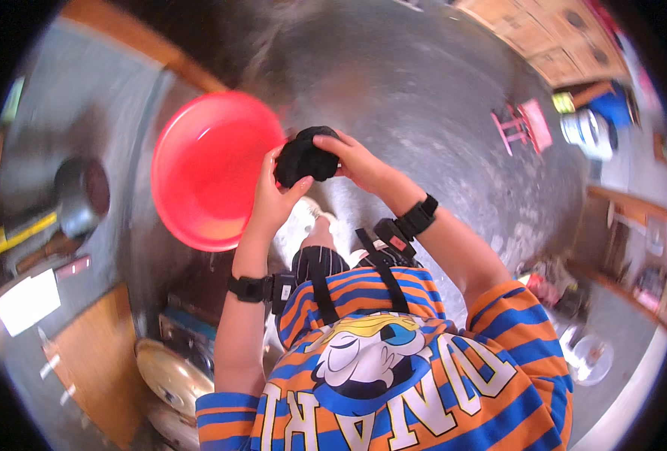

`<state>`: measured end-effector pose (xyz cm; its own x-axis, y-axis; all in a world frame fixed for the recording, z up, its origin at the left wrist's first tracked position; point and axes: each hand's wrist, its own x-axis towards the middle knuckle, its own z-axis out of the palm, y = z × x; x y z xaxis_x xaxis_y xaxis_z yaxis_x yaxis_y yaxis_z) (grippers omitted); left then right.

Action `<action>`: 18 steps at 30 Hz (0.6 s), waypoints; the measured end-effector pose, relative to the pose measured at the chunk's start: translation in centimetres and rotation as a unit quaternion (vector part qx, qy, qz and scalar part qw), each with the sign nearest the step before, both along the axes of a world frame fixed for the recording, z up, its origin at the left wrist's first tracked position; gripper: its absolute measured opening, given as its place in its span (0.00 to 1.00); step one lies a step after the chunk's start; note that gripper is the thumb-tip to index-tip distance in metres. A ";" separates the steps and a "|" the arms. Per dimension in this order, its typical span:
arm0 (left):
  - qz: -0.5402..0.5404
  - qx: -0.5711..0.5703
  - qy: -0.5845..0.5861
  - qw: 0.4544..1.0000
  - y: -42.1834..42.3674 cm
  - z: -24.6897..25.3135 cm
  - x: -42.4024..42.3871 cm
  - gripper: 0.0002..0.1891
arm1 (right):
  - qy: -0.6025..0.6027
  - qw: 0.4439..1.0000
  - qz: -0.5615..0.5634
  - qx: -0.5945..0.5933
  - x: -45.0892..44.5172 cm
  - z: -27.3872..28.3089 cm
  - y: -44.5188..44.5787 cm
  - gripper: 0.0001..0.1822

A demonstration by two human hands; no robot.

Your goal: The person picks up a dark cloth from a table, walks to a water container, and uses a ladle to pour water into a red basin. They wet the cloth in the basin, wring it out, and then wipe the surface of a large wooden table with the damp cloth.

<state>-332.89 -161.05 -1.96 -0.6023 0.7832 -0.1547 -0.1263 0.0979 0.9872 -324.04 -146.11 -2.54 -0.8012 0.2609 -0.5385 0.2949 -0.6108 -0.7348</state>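
A bunched black cloth (306, 158) is held between both hands, just beyond the right rim of a red plastic basin (212, 169). My left hand (276, 194) grips its left side, the thumb across its lower edge. On the opposite side, my right hand (356, 160) has its thumb on top and its fingers partly hidden behind the cloth. The inside of the basin looks smooth and red, and I cannot tell whether it holds water.
A small pink chair (522, 127) stands on the grey floor (452, 96) to the right, near a white bucket (586, 134) and a wooden cabinet (553, 39). At left are a dark pot (82, 194) and a large round metal lid (173, 375).
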 end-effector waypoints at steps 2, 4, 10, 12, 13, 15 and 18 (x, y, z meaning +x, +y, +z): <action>-0.060 -0.018 -0.012 0.998 4.1 -2.3 2.6 0.26 | 0.029 0.996 -0.066 0.053 5.3 -0.3 2.8 0.27; -0.124 0.017 -0.005 0.992 8.0 -3.9 5.2 0.21 | 0.058 0.973 -0.127 0.184 9.9 -1.7 4.3 0.30; -0.342 0.043 -0.119 0.931 15.5 -7.1 14.9 0.23 | -0.084 0.877 -0.390 0.267 24.1 -4.3 2.7 0.19; -0.388 0.054 -0.090 0.916 17.4 -8.2 18.0 0.27 | -0.119 0.835 -0.445 0.301 28.1 -5.0 2.1 0.14; -0.417 0.063 -0.037 0.906 18.2 -8.7 19.6 0.30 | -0.131 0.808 -0.474 0.325 30.1 -5.5 1.6 0.12; -0.481 0.125 -0.028 0.867 19.3 -9.0 22.2 0.35 | -0.141 0.751 -0.530 0.368 32.8 -7.1 0.8 0.09; -0.608 0.105 -0.039 0.786 19.6 -9.7 25.3 0.39 | -0.170 0.677 -0.610 0.375 34.6 -7.2 -1.1 0.08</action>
<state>-307.62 -141.48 -11.70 0.6153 0.7863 0.0565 -0.1271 0.0282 0.9915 -289.45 -147.25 -9.77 0.3931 0.9194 0.0132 0.1376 -0.0446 -0.9895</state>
